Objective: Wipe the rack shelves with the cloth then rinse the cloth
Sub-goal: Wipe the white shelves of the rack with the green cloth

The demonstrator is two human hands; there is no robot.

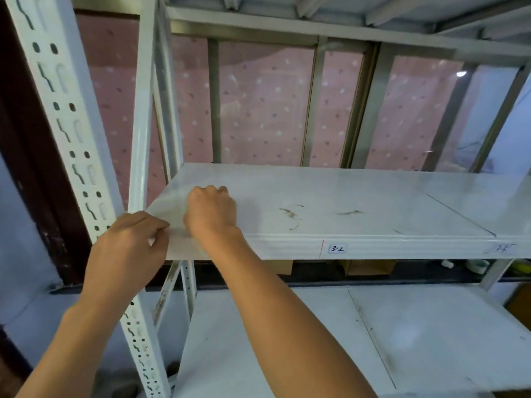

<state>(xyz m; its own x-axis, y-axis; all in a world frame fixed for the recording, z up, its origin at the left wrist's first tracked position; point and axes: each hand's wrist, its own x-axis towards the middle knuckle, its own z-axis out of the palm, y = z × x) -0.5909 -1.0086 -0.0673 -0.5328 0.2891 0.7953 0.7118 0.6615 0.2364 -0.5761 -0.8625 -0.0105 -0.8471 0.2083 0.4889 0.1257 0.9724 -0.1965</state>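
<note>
Item: white cloth (175, 225), front-left corner of middle shelf (344, 196), barely distinguishable. Your left hand (129, 242) pinches its edge; your right hand (212, 211) presses it, fingers curled, tips hidden.

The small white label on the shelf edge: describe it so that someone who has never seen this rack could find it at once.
Start at the white metal rack shelf where both hands rest. Follow its front lip rightwards from the right hand, past a thin red vertical line. Just beyond sits the small white label, the only handwritten tag there, its characters upside down.
</note>
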